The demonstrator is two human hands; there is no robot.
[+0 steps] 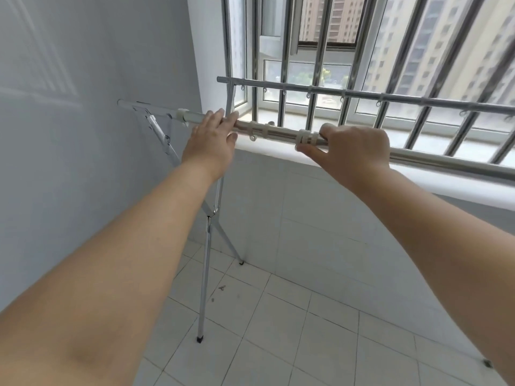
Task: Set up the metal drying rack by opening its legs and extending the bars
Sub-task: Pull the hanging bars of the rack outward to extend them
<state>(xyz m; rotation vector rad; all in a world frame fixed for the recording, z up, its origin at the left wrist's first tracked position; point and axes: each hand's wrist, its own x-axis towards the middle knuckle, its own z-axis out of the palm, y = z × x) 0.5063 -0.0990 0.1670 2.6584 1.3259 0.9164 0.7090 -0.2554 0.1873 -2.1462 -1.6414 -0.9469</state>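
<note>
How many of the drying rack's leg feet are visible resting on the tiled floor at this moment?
3: one black-capped foot nearest the camera, one by the wall base under the window, and one at the right, beside the right forearm. Others may be hidden behind the arms.

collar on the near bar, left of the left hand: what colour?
White plastic collar on the silver near bar; head view.

This is an enclosed balcony or laundry corner of a high-rise flat. The window point(320, 79), fitted with metal security bars point(315, 59), looks out on tall apartment blocks point(418, 29). Below the window runs a white sill point(278, 151), then a tiled wall point(320, 218) and a pale tiled floor point(292, 330).
</note>
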